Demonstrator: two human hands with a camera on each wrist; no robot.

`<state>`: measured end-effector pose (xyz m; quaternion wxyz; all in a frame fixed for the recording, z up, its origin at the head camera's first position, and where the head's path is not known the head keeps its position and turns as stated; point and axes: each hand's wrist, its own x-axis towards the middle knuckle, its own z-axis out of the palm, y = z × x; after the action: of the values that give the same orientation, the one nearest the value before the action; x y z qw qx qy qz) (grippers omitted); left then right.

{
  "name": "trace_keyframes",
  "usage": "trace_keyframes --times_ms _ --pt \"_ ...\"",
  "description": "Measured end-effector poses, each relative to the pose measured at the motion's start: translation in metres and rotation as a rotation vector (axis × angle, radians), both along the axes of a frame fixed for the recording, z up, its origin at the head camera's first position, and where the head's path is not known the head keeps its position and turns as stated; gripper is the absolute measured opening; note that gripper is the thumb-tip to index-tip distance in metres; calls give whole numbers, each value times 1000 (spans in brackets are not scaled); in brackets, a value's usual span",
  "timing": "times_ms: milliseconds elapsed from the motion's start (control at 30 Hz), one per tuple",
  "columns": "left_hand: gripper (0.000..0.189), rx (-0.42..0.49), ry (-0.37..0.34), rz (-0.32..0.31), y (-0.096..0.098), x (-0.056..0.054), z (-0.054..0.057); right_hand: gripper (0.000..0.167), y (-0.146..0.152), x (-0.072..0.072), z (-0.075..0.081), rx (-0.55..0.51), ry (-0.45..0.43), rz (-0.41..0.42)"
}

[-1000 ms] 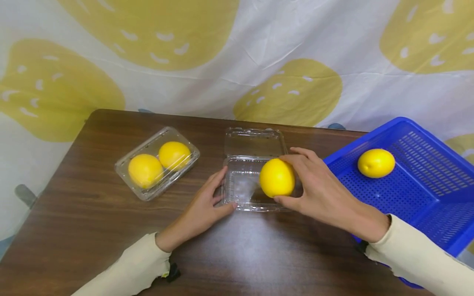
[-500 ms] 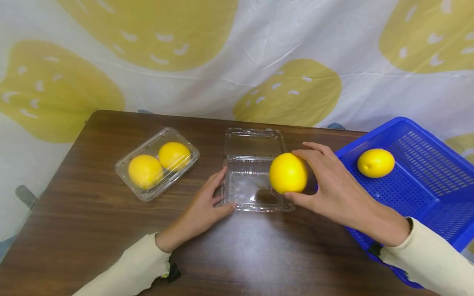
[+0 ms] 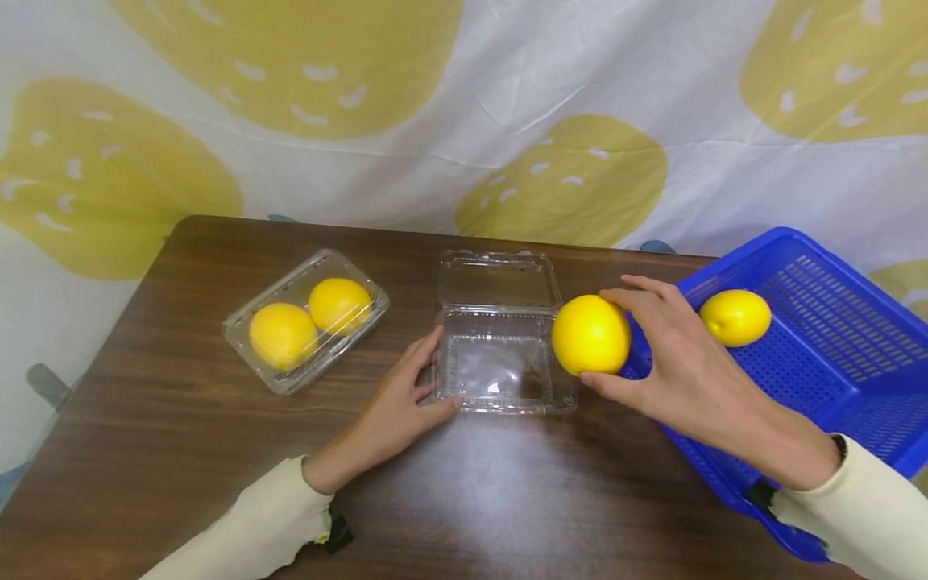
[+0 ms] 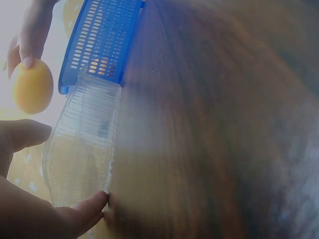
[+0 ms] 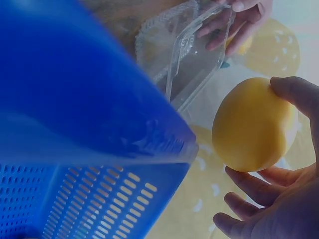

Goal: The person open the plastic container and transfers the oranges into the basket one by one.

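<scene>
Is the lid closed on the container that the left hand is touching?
No, its lid is folded back and the clear container stands open.

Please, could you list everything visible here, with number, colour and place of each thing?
Table: one, brown, across the lower part
Patterned cloth: one, white with yellow, behind the table
Closed box: one, clear, on the table's left
Open box: one, clear, mid-table, lid folded back
Basket: one, blue, at the right
Boxed fruits: two, yellow, inside the closed box
Basket fruit: one, yellow, in the basket
Held fruit: one, yellow, between open box and basket
Dark wrist items: two, black, at the wrists
Sleeves: two, cream, one per arm
Left hand: one, touching the open box's left side
Right hand: one, gripping the held fruit
</scene>
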<state>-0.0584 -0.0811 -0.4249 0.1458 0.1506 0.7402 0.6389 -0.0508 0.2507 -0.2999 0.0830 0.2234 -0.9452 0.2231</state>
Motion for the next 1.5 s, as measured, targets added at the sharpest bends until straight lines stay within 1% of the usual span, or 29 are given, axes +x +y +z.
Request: trace_keyframes --times_ms 333,633,933,1167,1367,1500 --pt "99 1 -10 3 -1 0 0 86 14 6 4 13 -35 -52" --pt "99 10 -8 -8 0 0 -2 91 33 13 7 15 -27 -114" --pt "99 9 -13 -4 0 1 -2 95 50 17 4 -6 -36 -165" --pt "99 10 -16 0 0 1 -3 95 59 19 6 29 -45 -193" --pt "99 10 -13 4 0 1 -1 94 69 20 8 50 -60 -221" --pt "99 13 -5 0 0 2 1 93 77 22 7 74 -60 -235"
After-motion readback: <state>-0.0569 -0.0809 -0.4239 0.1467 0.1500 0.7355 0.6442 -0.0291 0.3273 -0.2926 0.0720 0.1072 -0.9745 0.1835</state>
